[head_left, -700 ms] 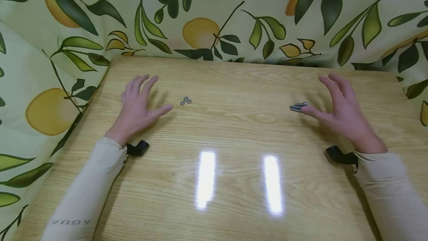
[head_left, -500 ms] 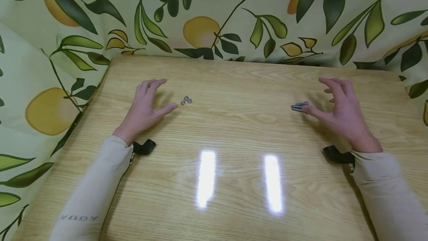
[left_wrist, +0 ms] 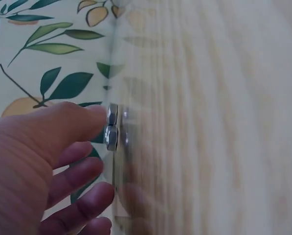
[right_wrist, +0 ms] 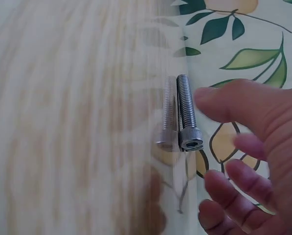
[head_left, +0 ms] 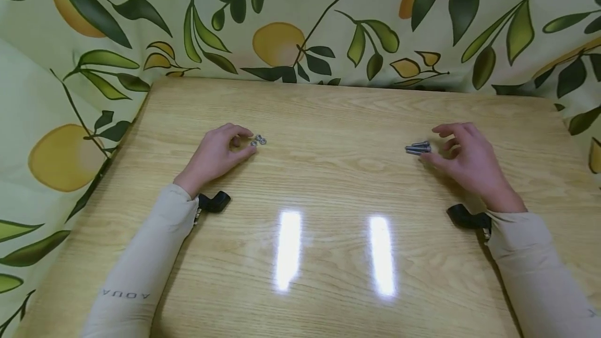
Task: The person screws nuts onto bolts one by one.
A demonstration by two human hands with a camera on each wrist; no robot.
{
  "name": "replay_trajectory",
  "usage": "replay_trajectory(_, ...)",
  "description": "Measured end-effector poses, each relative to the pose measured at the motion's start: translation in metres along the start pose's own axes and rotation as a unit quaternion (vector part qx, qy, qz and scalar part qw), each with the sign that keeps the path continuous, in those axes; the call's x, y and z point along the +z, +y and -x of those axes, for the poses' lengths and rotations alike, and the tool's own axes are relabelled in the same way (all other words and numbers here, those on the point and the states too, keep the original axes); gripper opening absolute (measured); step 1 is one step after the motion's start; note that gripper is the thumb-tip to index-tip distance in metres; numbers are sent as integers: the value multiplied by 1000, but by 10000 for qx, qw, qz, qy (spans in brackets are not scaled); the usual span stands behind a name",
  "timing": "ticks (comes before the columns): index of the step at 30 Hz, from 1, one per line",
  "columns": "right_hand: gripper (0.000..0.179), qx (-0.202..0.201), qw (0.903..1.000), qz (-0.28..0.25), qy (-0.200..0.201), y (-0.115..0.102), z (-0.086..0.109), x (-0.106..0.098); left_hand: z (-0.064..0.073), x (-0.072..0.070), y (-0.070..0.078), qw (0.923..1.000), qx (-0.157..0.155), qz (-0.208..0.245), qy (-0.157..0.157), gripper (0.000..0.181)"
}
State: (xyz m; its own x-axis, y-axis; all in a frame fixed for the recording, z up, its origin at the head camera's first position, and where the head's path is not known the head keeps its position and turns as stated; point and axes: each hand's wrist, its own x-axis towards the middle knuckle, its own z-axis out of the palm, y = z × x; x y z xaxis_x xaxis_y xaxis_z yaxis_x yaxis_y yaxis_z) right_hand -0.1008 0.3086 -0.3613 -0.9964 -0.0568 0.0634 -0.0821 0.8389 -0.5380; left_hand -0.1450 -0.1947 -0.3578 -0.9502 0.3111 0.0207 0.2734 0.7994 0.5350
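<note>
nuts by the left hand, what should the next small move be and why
Probably bring the left hand slightly closer and pinch one of the three nuts: they lie clustered on the table right by its thumb and fingers, which stand apart with nothing held between them.

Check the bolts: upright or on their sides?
On their sides: in the head view the bolts lie lengthwise on the table; the right wrist view shows one stretched along the surface, its reflection beside it.
</note>
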Motion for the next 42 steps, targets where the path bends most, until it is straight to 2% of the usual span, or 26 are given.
replay_trajectory(6,34,-185,9998,103,-13,4,0,3,-4,4,-4,10000,58,15,13,29)
replay_trajectory(12,22,-512,9981,310,114,7,1,3,-8,11,-3,9997,229,76,86,23)
replay_trajectory(25,16,-559,9973,455,-140,10,1,5,-8,17,-6,9991,366,121,153,18)
replay_trajectory(32,17,-481,9968,590,-239,6,0,3,-8,17,-4,9992,234,219,258,18)
replay_trajectory(42,10,-713,9945,717,-262,4,1,5,-5,19,-2,9990,181,209,355,17)
